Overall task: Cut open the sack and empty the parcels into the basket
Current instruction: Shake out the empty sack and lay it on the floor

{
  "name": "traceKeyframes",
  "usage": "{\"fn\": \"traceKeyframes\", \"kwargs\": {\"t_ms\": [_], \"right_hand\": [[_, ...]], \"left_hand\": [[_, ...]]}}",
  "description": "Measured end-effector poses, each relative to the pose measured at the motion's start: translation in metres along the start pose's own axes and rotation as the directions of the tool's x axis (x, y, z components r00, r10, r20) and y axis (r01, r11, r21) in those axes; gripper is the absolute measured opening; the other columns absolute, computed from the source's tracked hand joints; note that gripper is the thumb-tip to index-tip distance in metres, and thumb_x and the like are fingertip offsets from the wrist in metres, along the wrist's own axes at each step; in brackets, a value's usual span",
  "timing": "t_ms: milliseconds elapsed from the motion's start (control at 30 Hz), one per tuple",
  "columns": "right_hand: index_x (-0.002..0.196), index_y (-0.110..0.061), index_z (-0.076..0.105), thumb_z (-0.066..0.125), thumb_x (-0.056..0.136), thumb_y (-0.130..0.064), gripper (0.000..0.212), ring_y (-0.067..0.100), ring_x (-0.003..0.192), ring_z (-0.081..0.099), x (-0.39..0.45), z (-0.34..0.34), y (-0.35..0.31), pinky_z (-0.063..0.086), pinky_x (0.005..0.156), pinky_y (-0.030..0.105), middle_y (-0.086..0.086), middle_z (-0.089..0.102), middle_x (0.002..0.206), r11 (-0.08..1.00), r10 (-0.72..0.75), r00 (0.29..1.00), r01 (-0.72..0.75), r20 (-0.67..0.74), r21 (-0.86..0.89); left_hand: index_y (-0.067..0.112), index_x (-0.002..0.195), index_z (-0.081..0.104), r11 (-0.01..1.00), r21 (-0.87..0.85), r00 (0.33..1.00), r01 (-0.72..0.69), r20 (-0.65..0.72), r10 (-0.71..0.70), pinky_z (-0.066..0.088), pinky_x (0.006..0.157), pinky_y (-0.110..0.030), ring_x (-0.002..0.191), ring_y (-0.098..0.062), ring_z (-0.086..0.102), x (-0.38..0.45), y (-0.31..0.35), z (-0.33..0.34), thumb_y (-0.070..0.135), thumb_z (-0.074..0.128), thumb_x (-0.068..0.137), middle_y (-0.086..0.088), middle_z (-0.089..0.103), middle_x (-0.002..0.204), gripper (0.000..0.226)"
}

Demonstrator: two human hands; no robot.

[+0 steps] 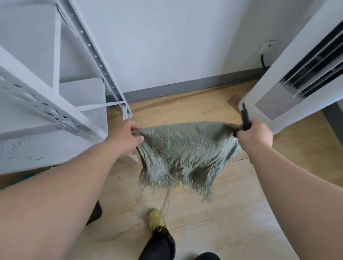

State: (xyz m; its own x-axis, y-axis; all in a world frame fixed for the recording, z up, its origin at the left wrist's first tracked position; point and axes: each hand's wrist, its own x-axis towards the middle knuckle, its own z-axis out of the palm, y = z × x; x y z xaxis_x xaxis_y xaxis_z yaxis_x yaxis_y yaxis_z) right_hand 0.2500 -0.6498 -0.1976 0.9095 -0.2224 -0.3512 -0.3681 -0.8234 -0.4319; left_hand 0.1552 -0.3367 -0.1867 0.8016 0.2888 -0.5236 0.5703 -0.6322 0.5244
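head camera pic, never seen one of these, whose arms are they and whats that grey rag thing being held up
One camera, worn on a person's head, looks forward and down, so the two bare arms are the wearer's own. The left hand grips one top corner of a grey-green woven sack. The right hand grips the other corner together with a black cutter. The sack hangs limp, its frayed lower edge open. Below is a wooden floor and the wearer's shoe. A white metal rack stands on the left, a white air conditioner on the right. No basket or parcels are visible.
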Motion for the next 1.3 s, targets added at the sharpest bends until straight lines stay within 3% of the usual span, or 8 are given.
{"fn": "traceKeyframes", "kwargs": {"t_ms": [200, 433, 733, 900, 1033, 1167, 1233, 1300], "right_hand": [[0.098, -0.018, 0.051, 0.058, 0.087, -0.017, 0.013, 0.018, 0.060, 0.046, 0.078, 0.008, -0.030, 0.030, 0.048, 0.024, 0.000, 0.049, 0.068, 0.996, -0.089, 0.995, 0.089, 0.044, -0.011], [0.118, -0.012, 0.055, 0.058, 0.090, -0.019, 0.029, 0.027, 0.083, 0.056, 0.181, 0.023, -0.083, 0.041, 0.060, 0.029, 0.008, 0.060, 0.094, 0.980, -0.197, 0.971, 0.189, 0.136, 0.067], [0.108, -0.026, 0.060, 0.056, 0.089, -0.019, 0.020, 0.019, 0.082, 0.061, 0.273, 0.044, -0.134, 0.051, 0.068, 0.033, 0.000, 0.064, 0.094, 0.947, -0.310, 0.930, 0.283, 0.195, 0.155], [0.098, -0.029, 0.062, 0.052, 0.085, -0.011, 0.025, 0.008, 0.066, 0.054, 0.277, 0.069, -0.126, 0.039, 0.051, 0.022, -0.008, 0.060, 0.082, 0.944, -0.299, 0.938, 0.265, 0.172, 0.197], [0.094, -0.031, 0.062, 0.052, 0.084, -0.009, 0.027, 0.014, 0.066, 0.055, 0.260, 0.097, -0.096, 0.040, 0.050, 0.024, -0.005, 0.062, 0.083, 0.955, -0.295, 0.891, 0.289, 0.344, 0.071], [0.116, -0.018, 0.061, 0.050, 0.081, -0.002, 0.041, 0.028, 0.100, 0.059, 0.237, 0.132, -0.067, 0.051, 0.079, 0.036, 0.001, 0.059, 0.123, 0.780, -0.248, 0.683, 0.561, 0.687, -0.276], [0.119, -0.012, 0.059, 0.051, 0.083, -0.002, 0.038, 0.028, 0.104, 0.058, 0.224, 0.146, -0.057, 0.049, 0.078, 0.032, 0.001, 0.052, 0.135, 0.729, -0.104, 0.661, 0.559, 0.743, -0.395], [0.111, -0.009, 0.059, 0.052, 0.083, -0.001, 0.030, 0.028, 0.090, 0.058, 0.213, 0.154, -0.051, 0.043, 0.067, 0.029, 0.008, 0.060, 0.117, 0.743, -0.006, 0.685, 0.491, 0.728, -0.455]], "left_hand": [[0.023, 0.126, 0.053, 0.999, -0.026, 0.998, 0.043, -0.036, -0.044, 0.037, 0.082, -0.028, 0.099, -0.017, 0.050, 0.076, 0.024, -0.010, 0.027, 0.063, 0.088, -0.001, 0.055, 0.123, 0.039], [0.025, 0.129, 0.053, 0.993, -0.039, 0.979, 0.110, -0.166, -0.115, 0.038, 0.087, -0.028, 0.113, -0.020, 0.052, 0.158, 0.054, -0.023, 0.026, 0.060, 0.088, -0.002, 0.053, 0.133, 0.041], [0.022, 0.127, 0.053, 0.989, -0.064, 0.945, 0.135, -0.292, -0.148, 0.040, 0.087, -0.027, 0.112, -0.021, 0.055, 0.242, 0.061, -0.030, 0.025, 0.061, 0.087, 0.000, 0.055, 0.129, 0.040], [0.019, 0.126, 0.055, 0.987, -0.017, 0.941, 0.160, -0.299, -0.158, 0.038, 0.095, -0.031, 0.119, -0.023, 0.052, 0.241, 0.038, -0.013, 0.022, 0.064, 0.086, -0.004, 0.052, 0.134, 0.040], [0.017, 0.137, 0.045, 0.948, 0.119, 0.956, 0.294, -0.020, -0.294, 0.037, 0.097, -0.032, 0.125, -0.026, 0.046, 0.219, 0.011, 0.023, 0.029, 0.062, 0.088, -0.005, 0.042, 0.143, 0.054], [0.014, 0.146, 0.034, 0.824, 0.504, 0.800, 0.260, 0.366, -0.476, 0.036, 0.107, -0.036, 0.134, -0.027, 0.038, 0.194, -0.011, 0.067, 0.043, 0.052, 0.092, -0.008, 0.033, 0.151, 0.064], [0.014, 0.146, 0.033, 0.836, 0.480, 0.770, 0.266, 0.416, -0.483, 0.036, 0.107, -0.038, 0.134, -0.028, 0.038, 0.182, -0.016, 0.085, 0.042, 0.049, 0.094, -0.009, 0.033, 0.151, 0.061], [0.014, 0.144, 0.037, 0.879, 0.381, 0.784, 0.286, 0.435, -0.443, 0.036, 0.104, -0.037, 0.132, -0.028, 0.041, 0.172, -0.014, 0.099, 0.039, 0.049, 0.095, -0.009, 0.037, 0.148, 0.056]]}}
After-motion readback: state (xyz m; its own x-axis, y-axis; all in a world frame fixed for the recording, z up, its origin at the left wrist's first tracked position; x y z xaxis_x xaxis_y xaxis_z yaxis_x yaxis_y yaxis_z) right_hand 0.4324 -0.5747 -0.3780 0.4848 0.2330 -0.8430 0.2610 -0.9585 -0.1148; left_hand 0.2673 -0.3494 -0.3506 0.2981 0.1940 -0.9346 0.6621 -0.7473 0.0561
